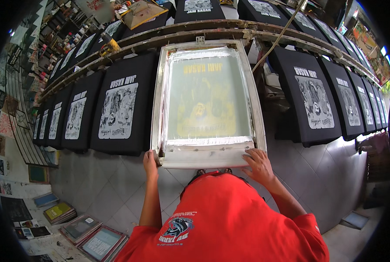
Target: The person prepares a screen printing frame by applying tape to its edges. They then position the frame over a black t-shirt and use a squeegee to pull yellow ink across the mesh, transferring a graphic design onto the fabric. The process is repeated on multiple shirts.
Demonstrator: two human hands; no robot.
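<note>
A screen printing frame [160, 105] lies right in front of me, with a pale wooden border and a greenish mesh [210, 74] that carries a yellowish stencil picture. White ink streaks [203, 140] line the mesh's edges. My left hand [150, 164] is closed round the frame's near left corner. Near the right corner, my right hand [259, 166] grips the front bar, fingers on top. What lies under the frame is hidden. Printed black T-shirts flank it: one on the left [99, 113] and one on the right [289, 83].
Long rails [134, 43] run behind the frame, with more black shirts in rows on both sides. A thin pole [276, 41] slants down at the back right. Stacked screens [101, 242] lean at the lower left. Grey tiles [116, 174] cover the floor.
</note>
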